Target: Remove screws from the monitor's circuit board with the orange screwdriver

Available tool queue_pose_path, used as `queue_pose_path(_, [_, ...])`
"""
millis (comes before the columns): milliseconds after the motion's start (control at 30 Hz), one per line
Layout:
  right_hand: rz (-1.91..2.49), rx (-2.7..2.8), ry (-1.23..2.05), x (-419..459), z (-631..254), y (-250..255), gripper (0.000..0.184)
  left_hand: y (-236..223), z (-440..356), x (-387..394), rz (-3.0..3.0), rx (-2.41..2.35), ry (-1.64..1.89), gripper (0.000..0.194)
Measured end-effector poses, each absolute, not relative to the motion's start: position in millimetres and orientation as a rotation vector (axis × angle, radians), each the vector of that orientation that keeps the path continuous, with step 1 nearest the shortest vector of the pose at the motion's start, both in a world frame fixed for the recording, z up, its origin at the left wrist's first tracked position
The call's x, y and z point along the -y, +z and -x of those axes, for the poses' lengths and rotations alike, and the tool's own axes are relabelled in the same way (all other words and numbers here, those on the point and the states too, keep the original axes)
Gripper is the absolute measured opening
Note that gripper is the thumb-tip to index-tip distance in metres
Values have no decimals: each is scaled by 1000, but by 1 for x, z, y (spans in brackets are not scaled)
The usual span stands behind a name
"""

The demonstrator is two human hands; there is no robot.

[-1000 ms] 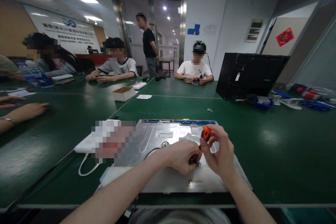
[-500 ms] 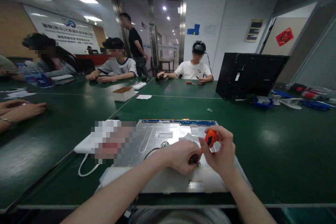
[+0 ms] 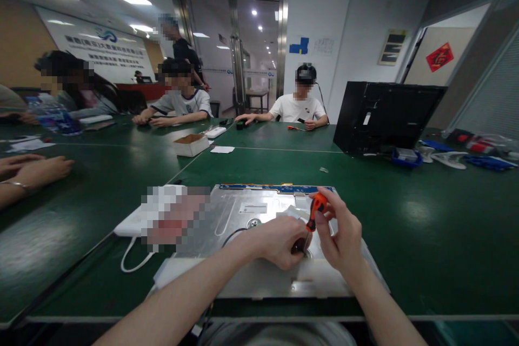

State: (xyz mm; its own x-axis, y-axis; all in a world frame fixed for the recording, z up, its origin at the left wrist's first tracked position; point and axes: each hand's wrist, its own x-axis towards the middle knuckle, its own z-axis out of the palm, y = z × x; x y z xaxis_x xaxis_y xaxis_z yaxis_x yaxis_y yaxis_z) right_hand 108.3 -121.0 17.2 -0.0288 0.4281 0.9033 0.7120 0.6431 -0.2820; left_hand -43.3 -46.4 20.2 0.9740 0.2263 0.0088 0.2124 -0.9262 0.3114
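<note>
A flat silver metal panel (image 3: 231, 251) lies on the table in front of me, with a blue circuit board (image 3: 251, 189) along its far edge. Over its right half, my right hand (image 3: 343, 227) pinches the orange-and-black handle of a screwdriver (image 3: 317, 210). The shaft points down to the curled fingers of my left hand (image 3: 281, 240). That hand is closed low over the panel, and what its fingers hold is hidden. A round metal piece (image 3: 254, 224) with a dark cable sits left of the hands. A whitish sheet (image 3: 290, 212) lies behind them.
Left of the panel is a white device (image 3: 135, 216) with a white cable, partly pixelated. Farther off are an open box (image 3: 191, 146), a dark monitor-like unit (image 3: 385, 119) and a blue tray (image 3: 406, 158). Another person's hands (image 3: 40, 170) rest at left; several people sit around the table.
The screwdriver handle has tipped more upright in my right hand, and its fingers have shifted. My left hand stays put. The standing person in the background has moved left.
</note>
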Motion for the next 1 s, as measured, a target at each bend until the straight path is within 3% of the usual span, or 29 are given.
queue_pose_path(300, [887, 1573, -381, 117, -106, 16, 30, 22, 43, 48, -2824, -330, 77, 5])
queue_pose_path(1000, [959, 1632, -430, 116, -107, 17, 43, 21, 43, 48, -2812, -344, 85, 6])
